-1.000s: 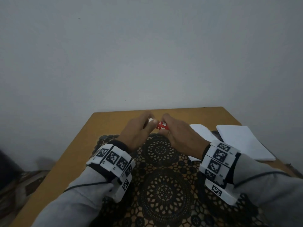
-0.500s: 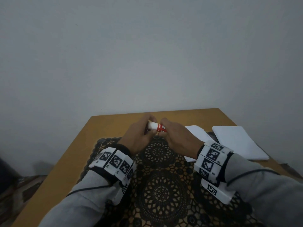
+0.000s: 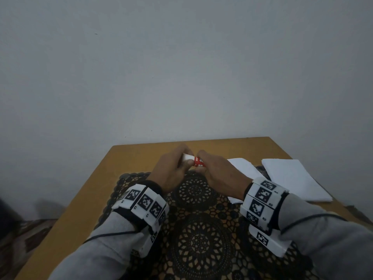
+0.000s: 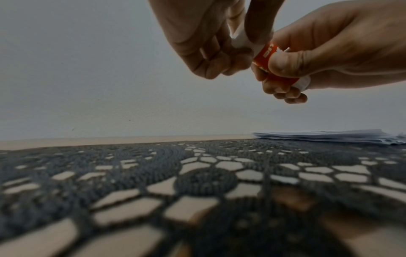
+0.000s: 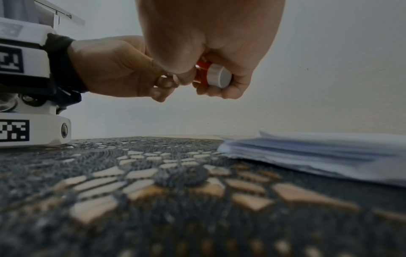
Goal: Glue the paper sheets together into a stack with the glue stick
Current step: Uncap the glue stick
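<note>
Both hands hold a red glue stick (image 3: pixel 198 161) in the air above the far part of a black lace mat (image 3: pixel 199 229). My left hand (image 3: pixel 173 168) pinches its white cap (image 4: pixel 239 39) between thumb and fingers. My right hand (image 3: pixel 218 170) grips the red barrel (image 4: pixel 266 55); the white end knob (image 5: pixel 219 75) sticks out under the fingers. The cap sits against the barrel. One white paper pile (image 3: pixel 292 178) lies at the right of the table, and another sheet pile (image 3: pixel 245 168) lies partly under my right wrist.
The wooden table (image 3: pixel 141 156) stands against a plain grey wall. Its left and far edges are bare wood around the mat. Paper piles (image 5: pixel 318 153) lie low on the mat to the right of my hands.
The hands have stayed together on the glue stick. More of the white cap shows between them than a second ago, and the head view has shifted slightly.
</note>
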`<state>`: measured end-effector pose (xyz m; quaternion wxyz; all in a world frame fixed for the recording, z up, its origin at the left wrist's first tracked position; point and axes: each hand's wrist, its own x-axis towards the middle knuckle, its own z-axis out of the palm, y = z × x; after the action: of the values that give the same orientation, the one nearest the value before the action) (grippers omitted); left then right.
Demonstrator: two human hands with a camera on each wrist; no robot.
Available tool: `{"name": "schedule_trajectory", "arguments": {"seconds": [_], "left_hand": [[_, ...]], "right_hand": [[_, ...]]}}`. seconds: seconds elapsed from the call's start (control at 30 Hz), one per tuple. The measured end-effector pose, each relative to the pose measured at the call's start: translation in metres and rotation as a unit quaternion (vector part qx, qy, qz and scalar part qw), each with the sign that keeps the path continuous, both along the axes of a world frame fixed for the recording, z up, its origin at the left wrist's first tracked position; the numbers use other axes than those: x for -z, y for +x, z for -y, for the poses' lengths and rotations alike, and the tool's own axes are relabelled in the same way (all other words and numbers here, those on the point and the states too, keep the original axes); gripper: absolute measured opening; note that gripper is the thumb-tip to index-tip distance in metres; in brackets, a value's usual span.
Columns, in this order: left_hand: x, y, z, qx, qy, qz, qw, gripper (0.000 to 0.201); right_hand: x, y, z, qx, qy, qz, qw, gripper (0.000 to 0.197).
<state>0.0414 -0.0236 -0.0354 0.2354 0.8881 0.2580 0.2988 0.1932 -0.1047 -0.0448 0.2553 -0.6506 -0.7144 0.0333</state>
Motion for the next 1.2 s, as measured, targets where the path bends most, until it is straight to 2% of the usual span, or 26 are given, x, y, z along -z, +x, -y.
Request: {"name": "schedule_trajectory", "arguments": {"seconds": [0.13, 0.17, 0.27, 0.37, 0.47, 0.57, 0.8, 0.93, 1.1, 1.2], "left_hand": [[0.002, 0.002, -0.002, -0.032, 0.011, -0.021, 0.999, 0.031], [0.002, 0.001, -0.002, -0.027, 0.004, -0.011, 1.0, 0.03], [0.002, 0.0, -0.001, 0.002, -0.007, 0.017, 1.0, 0.011], [0.001, 0.001, -0.001, -0.005, 0.004, 0.009, 1.0, 0.008], [0.001, 0.002, -0.002, -0.042, 0.016, -0.024, 0.999, 0.026], [0.001, 0.002, -0.002, -0.049, 0.011, -0.009, 0.999, 0.037], [-0.001, 0.0, 0.004, 0.015, -0.021, 0.054, 0.998, 0.012], [0.0, 0.0, 0.002, 0.006, -0.015, 0.063, 0.998, 0.014], [0.0, 0.002, 0.0, -0.033, 0.01, 0.057, 0.998, 0.029], [0.001, 0.001, -0.001, -0.016, -0.004, 0.067, 0.998, 0.03]], "right_hand": [[-0.002, -0.001, 0.001, -0.004, 0.008, 0.01, 1.0, 0.021], [-0.002, -0.001, 0.002, -0.008, 0.009, 0.007, 1.0, 0.02], [-0.001, -0.001, 0.001, -0.008, 0.012, -0.002, 1.0, 0.011], [0.0, 0.0, 0.0, -0.007, 0.016, 0.005, 1.0, 0.013], [-0.001, 0.001, -0.001, -0.003, 0.026, 0.018, 0.999, 0.018], [-0.002, 0.0, 0.001, -0.007, 0.041, 0.023, 0.999, 0.023], [-0.008, 0.0, 0.005, -0.029, 0.03, 0.033, 0.999, 0.015], [-0.011, 0.0, 0.006, -0.023, 0.041, 0.036, 0.998, 0.021], [-0.009, -0.004, 0.006, -0.014, 0.052, 0.059, 0.997, 0.027], [-0.008, -0.003, 0.006, -0.017, 0.058, 0.062, 0.996, 0.025]]}}
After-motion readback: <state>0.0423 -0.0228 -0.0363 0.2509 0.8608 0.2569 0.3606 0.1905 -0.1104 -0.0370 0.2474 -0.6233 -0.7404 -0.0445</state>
